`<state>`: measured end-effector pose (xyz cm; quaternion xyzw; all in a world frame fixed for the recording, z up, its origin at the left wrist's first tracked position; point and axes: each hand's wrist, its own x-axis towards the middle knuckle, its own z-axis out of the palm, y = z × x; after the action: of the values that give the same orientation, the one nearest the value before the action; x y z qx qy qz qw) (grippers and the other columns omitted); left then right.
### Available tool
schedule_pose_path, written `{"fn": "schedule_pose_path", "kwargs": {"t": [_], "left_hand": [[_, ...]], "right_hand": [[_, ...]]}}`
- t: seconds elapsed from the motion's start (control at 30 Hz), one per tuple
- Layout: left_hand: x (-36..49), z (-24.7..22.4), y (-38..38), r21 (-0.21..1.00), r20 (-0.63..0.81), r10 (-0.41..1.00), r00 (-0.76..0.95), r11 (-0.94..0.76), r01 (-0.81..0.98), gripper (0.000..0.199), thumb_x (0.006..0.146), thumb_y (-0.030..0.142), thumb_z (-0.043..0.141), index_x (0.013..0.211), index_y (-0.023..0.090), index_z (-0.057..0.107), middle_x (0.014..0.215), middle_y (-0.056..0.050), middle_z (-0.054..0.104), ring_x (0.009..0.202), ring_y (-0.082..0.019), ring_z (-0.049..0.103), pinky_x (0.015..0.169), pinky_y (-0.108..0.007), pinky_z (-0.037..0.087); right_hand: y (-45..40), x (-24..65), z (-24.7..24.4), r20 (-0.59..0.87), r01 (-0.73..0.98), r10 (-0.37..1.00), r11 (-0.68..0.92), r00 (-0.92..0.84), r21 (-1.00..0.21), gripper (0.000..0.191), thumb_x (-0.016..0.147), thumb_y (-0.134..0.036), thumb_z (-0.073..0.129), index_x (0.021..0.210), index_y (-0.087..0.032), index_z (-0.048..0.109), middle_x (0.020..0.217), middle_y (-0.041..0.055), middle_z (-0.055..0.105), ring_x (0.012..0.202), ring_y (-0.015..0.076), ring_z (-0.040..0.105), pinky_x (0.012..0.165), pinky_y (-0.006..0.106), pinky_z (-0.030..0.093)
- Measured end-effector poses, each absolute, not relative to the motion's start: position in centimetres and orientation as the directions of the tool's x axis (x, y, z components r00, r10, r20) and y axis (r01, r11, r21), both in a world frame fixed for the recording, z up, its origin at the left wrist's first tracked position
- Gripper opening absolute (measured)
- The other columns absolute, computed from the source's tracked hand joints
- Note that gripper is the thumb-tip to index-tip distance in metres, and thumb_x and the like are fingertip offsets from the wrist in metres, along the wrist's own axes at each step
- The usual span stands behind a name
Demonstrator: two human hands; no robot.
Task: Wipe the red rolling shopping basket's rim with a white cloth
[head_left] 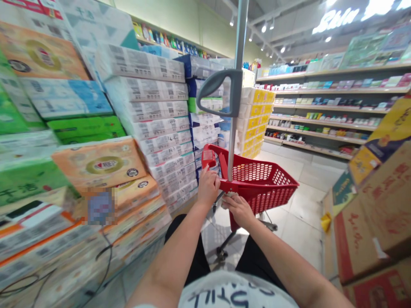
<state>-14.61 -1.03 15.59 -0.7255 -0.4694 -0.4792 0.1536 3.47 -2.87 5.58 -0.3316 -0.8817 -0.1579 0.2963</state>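
- We cannot make out the pixelated patch [102, 207] among the tissue packs [99, 162] at left; the cartons [379, 201] at right run out of view.
- We see only a crumpled edge of the pale cloth [226, 201]; the right hand [238, 208] covers the rest.
- The red cart [257, 185] stands just ahead of us, its pole [240, 47] rising out of view past a grey handle [235, 92].
- Tissue packs crowd the cart's left; bare floor [305, 171] opens ahead and to the right, up to the cartons.
- Our left hand [208, 187] closes on the cart's near edge, at a small red box [208, 158].
- Our right hand grasps the cloth, fingers laid over it, against the cart below the pole's base.
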Motion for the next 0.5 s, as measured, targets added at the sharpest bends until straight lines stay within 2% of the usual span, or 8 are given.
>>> {"fn": "schedule_pose_path", "kwargs": {"t": [0.23, 0.4, 0.5], "left_hand": [[-14.7, 15.6, -1.1, 0.213, 0.839, 0.532, 0.118, -0.52, 0.827, 0.017, 0.09, 0.016, 0.042, 0.089, 0.019, 0.059, 0.102, -0.006, 0.063, 0.124, -0.024, 0.045, 0.111, -0.052, 0.033], [-14.6, 15.6, -0.9, 0.224, 0.85, 0.518, 0.099, -0.524, 0.822, 0.018, 0.09, 0.016, 0.041, 0.084, 0.02, 0.058, 0.098, -0.005, 0.062, 0.119, -0.023, 0.05, 0.11, -0.05, 0.036], [-14.6, 15.5, -0.8, 0.217, 0.851, 0.513, 0.107, -0.531, 0.819, 0.018, 0.089, 0.015, 0.042, 0.083, 0.021, 0.058, 0.097, -0.005, 0.063, 0.115, -0.023, 0.052, 0.109, -0.051, 0.036]], "right_hand": [[-3.0, 3.8, 6.0, 0.714, 0.657, 0.45, 0.753, -0.536, 0.018, 0.025, 0.093, -0.021, 0.05, 0.11, -0.03, 0.066, 0.122, -0.0005, 0.063, 0.107, 0.0178, 0.055, 0.089, 0.034, 0.044], [-2.5, 3.7, 9.4, 0.877, 0.66, 0.35, 0.75, -0.328, -0.052, 0.036, 0.092, -0.013, 0.045, 0.124, -0.024, 0.058, 0.128, 0.0049, 0.059, 0.123, 0.0197, 0.049, 0.104, 0.04, 0.041], [-2.2, 3.8, 10.4, 0.907, 0.653, 0.362, 0.743, -0.213, -0.144, 0.038, 0.092, -0.012, 0.043, 0.126, -0.023, 0.056, 0.129, 0.0072, 0.058, 0.125, 0.02, 0.048, 0.105, 0.043, 0.041]]}}
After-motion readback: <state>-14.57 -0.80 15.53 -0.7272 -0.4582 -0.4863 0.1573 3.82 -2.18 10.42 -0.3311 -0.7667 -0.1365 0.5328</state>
